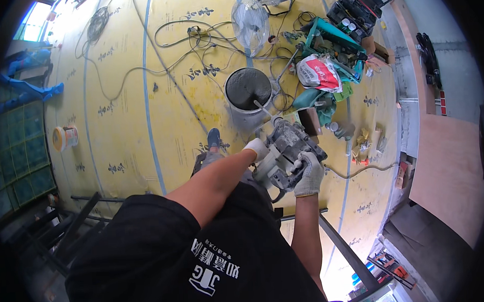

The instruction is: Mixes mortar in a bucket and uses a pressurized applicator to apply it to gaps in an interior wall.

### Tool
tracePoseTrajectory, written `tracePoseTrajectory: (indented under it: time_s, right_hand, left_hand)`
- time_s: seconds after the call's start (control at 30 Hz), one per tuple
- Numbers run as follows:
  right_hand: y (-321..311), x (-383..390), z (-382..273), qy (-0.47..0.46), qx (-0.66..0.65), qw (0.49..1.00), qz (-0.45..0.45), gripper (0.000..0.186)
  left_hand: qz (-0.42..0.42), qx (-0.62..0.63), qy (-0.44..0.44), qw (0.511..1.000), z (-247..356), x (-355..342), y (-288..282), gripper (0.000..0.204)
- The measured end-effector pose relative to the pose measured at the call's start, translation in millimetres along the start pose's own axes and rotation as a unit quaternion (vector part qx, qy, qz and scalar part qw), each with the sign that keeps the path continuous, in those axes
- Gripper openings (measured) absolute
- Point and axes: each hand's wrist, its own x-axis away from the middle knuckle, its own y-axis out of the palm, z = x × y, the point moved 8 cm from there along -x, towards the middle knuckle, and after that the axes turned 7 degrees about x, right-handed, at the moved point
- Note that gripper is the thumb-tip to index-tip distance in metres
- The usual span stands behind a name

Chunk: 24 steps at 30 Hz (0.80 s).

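A dusty grey power mixer (287, 146) is held in front of my body. My gloved left hand (257, 148) grips its left side, fingers partly hidden behind the housing. My gloved right hand (309, 176) is closed round its rear handle. The mixer's rod (262, 109) reaches into a bucket (240, 110) of thick grey mix (246, 86), where its lower end is hidden. My shoe (214, 138) shows on the yellow floor covering (122, 140), left of the bucket.
Two fans (250, 26), cables (172, 40), teal crates (329, 39), a red-and-white bag (317, 72) and a black toolbox (354, 8) crowd the far right. A white pail (65, 138) stands left. Metal frames (85, 209) lie near the lower edges. A plywood board (443, 174) borders the right.
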Motion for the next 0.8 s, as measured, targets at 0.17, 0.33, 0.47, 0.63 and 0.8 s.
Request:
tracePoseTrajectory:
  time_s: [0.17, 0.33, 0.47, 0.63, 0.8]
  right_hand:
    - [-13.8, 1.7, -1.9, -0.018, 0.018, 1.000, 0.001, 0.007]
    - [-12.5, -14.4, 0.9, -0.010, 0.010, 1.000, -0.007, 0.005]
    - [-14.2, -17.5, -2.2, -0.022, 0.023, 0.999, 0.000, 0.004]
    - [5.3, -16.7, -18.4, -0.056, 0.029, 0.998, 0.005, 0.006]
    - [38.6, -12.6, -27.6, -0.069, 0.022, 0.997, 0.025, 0.007]
  left_hand:
    - [-0.033, -0.016, -0.016, 0.999, 22.6, 6.9, 7.2, 0.039]
    - [-0.072, -0.061, -0.028, 0.995, 28.9, -1.8, -7.5, 0.036]
    - [-0.079, -0.194, 0.058, 0.976, 54.9, 8.2, -16.2, 0.033]
    - [-0.142, -0.312, 0.126, 0.931, 81.1, 20.9, -29.0, 0.032]
    - [-0.101, -0.240, 0.088, 0.962, 65.9, -1.6, -58.9, 0.032]
